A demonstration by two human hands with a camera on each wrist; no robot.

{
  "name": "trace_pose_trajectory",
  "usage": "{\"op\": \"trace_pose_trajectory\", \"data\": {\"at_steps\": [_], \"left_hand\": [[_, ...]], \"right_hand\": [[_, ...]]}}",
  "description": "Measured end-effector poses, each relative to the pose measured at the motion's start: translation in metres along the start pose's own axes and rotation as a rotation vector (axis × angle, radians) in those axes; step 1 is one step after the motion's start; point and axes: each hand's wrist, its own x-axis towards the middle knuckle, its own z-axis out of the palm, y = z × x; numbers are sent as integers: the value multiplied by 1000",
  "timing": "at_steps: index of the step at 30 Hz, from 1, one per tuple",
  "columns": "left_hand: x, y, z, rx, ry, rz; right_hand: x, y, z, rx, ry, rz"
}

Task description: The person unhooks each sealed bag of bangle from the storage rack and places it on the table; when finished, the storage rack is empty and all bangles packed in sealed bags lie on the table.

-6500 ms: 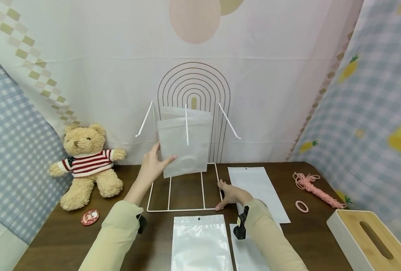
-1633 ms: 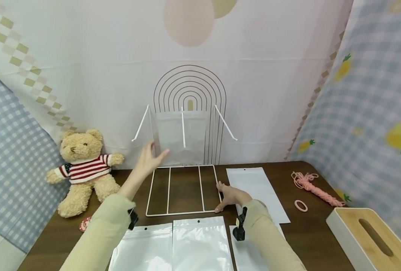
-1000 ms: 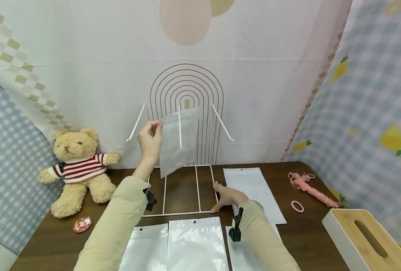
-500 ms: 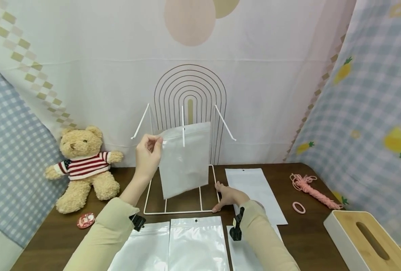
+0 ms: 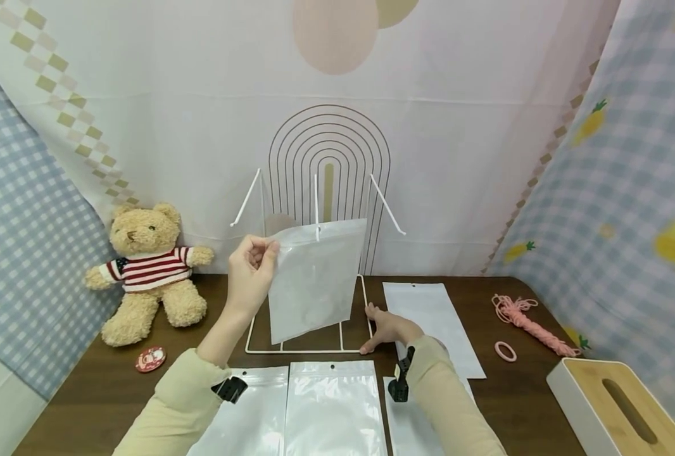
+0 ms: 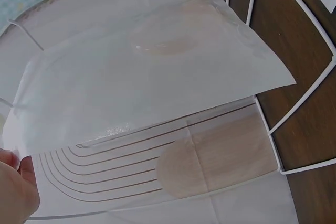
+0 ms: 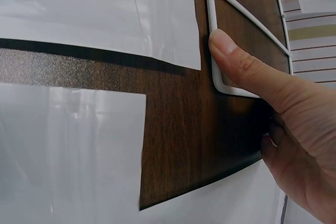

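My left hand (image 5: 251,272) pinches the upper left corner of a white zip bag (image 5: 317,278) between thumb and fingers. The bag hangs tilted, its top hole by the tip of the middle prong of a white wire display rack (image 5: 309,351). In the left wrist view, the bag (image 6: 147,72) spreads across most of the picture, with the left hand (image 6: 16,190) at its lower left. My right hand (image 5: 389,328) grips the rack's base at its front right corner. The right wrist view shows the thumb of the right hand (image 7: 283,98) over the white wire.
Flat white bags lie in front of the rack, including a front middle bag (image 5: 334,411), and a right bag (image 5: 431,323) beside it. A teddy bear (image 5: 152,272) and red badge (image 5: 151,359) are left. Pink rope (image 5: 537,326), a pink ring (image 5: 505,351) and a tissue box (image 5: 605,386) are right.
Earlier two bags hung on the middle prong; one now lies at front left. My left hand then took the remaining bag's corner and drew it forward along the prong. The right hand stayed put.
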Motion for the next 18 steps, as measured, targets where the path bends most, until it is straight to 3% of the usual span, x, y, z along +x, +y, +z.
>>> {"op": "trace_pose_trajectory", "data": {"at_steps": [8, 13, 18], "left_hand": [[-6, -13, -4, -45, 38, 17], [-16, -4, -12, -90, 46, 68], [-31, 13, -36, -180, 1, 145]], "right_hand": [[3, 2, -5, -19, -9, -22], [5, 1, -7, -25, -27, -18], [5, 1, -7, -18, -38, -39]]}}
